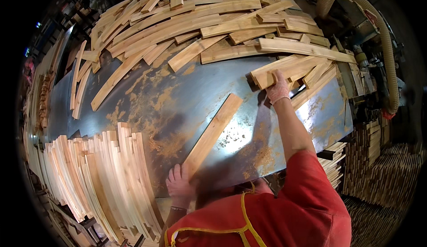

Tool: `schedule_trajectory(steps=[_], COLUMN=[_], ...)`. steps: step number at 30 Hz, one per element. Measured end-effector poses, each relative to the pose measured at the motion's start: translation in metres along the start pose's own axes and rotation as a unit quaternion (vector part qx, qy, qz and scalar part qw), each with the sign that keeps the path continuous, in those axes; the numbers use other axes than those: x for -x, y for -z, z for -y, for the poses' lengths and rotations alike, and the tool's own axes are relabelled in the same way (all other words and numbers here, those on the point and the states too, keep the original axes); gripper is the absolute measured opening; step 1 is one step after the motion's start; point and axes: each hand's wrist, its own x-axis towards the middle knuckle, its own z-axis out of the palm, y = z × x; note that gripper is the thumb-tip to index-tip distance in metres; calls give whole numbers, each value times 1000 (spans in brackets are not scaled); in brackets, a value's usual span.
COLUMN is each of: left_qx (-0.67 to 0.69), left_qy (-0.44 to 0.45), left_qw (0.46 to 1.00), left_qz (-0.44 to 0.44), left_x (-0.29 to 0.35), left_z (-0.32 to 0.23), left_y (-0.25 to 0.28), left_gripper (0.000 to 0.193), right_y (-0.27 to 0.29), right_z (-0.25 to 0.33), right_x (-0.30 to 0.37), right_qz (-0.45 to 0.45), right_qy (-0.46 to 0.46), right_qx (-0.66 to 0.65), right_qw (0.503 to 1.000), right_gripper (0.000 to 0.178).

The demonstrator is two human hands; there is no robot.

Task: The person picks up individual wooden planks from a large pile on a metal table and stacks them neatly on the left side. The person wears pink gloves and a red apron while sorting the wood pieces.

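Note:
My left hand (180, 182), slightly blurred, is closed at the near end of a wooden plank (214, 132) that slants up and to the right over the metal table (178, 95). Its fingers show along the plank's left edge; the thumb is hard to make out. My right hand (279, 88), in a pale knit glove, reaches forward and grips the left end of another wooden plank (291, 66) at the right of the table. That plank's end is lifted, with a dark shadow beside it, and further planks lie beneath and behind it.
A loose heap of planks (178, 24) spreads over the table's far side. Upright pale boards (102, 171) stand in rows at the near left. Sawdust (155, 131) is scattered on the metal. Ribbed hoses (389, 69) hang by a machine at right, above stacked boards (382, 176).

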Motion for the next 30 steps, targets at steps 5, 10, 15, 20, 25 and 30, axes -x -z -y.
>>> schedule_trajectory(steps=[5,10,15,20,25,30], left_qx=[143,717,837,785,722,155], left_qy=[24,91,57,44,27,137], left_qw=[989,646,472,561,678,978], left_qz=[38,245,272,258,131,-29], left_x=[1,35,77,125,155,172], left_z=[25,50,41,78,83,84], left_y=[12,20,21,16,-10,28], left_gripper=[85,64,53,75,81,89], right_y=[12,106,134,119,96,87], right_z=[-20,-74,-141,-194,-231,-288], right_x=[50,272,402,375,385,407], right_qz=[101,360,420,614,425,582], right_qy=[-10,-301,-464,-127,-349,-149], right_qx=[-12,71,229,675,540,743], right_qw=[995,880,746,389,637,296], right_gripper=[42,80,85,70,65,69])
